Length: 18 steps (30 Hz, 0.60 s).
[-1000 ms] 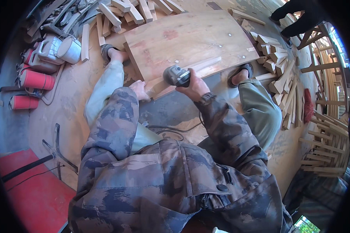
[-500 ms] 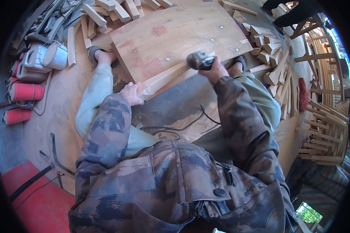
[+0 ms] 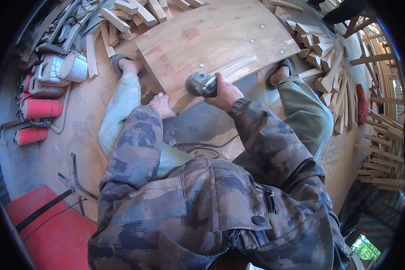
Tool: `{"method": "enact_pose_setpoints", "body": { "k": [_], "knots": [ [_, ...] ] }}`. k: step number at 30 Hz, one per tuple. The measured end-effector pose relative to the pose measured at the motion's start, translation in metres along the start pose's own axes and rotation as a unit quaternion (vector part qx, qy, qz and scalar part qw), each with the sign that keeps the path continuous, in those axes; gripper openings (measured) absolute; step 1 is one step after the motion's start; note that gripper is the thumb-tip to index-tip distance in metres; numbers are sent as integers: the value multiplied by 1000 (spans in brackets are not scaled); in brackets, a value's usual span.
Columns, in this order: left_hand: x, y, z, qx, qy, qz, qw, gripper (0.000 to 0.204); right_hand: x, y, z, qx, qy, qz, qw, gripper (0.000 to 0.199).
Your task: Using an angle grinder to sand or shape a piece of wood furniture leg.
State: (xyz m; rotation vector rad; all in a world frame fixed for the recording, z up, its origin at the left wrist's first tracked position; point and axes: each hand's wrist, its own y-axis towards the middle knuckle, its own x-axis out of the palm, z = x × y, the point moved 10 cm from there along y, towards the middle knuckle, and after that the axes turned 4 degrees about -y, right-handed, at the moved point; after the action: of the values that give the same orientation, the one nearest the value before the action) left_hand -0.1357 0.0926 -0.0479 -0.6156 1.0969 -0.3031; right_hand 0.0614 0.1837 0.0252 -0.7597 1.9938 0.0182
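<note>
Pale plywood, a broad board [image 3: 211, 40] with a reddish stain, lies flat on the dusty floor and serves as the landmark here. Along its near edge rests a light wooden slat [image 3: 211, 81], lying at a slant and touching the board's edge.

The right hand [image 3: 225, 92] sits at the board's near edge, fingers wrapped tightly around the body of a grey angle grinder [image 3: 201, 84], whose head is over the slat. A dark watch [image 3: 238, 106] shows on that wrist. The left hand [image 3: 161, 104] is just off the board's near left corner, palm down with fingers spread flat, pressing on the end of the slat; it grips nothing.

A black cable [image 3: 198, 146] trails across the floor nearer the person than the board. The person's 2 feet, in sandals, flank the board: 1 [image 3: 121, 63] at its left edge, the other [image 3: 281, 72] at its near right corner.

Beyond the board's far left corner lies a heap of short wood offcuts [image 3: 130, 13]; another pile of offcuts [image 3: 324, 58] sits to its right. Well left of the board stand a white bucket [image 3: 74, 67], a pale jug [image 3: 49, 69] and 2 red cylinders [image 3: 40, 108].
</note>
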Motion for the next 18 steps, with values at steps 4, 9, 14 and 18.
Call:
{"method": "enact_pose_setpoints", "body": {
  "k": [4, 9, 14, 18],
  "knots": [
    [-1, 0, 0, 0, 8, -4, 1000, 94, -2, -4, -1, 1, -20, -37, 999, 87],
    [-1, -3, 0, -10, 9, -5, 1000, 96, -18, 4, 32, 27, -28, 4, 999, 87],
    [3, -1, -4, -10, -1, -16, 1000, 103, -58, 13, 84, 69, -15, 62, 996, 85],
    [1, -2, -3, -13, -3, -17, 1000, 106, -92, 34, 139, 175, -27, 68, 982, 85]
  ]
}}
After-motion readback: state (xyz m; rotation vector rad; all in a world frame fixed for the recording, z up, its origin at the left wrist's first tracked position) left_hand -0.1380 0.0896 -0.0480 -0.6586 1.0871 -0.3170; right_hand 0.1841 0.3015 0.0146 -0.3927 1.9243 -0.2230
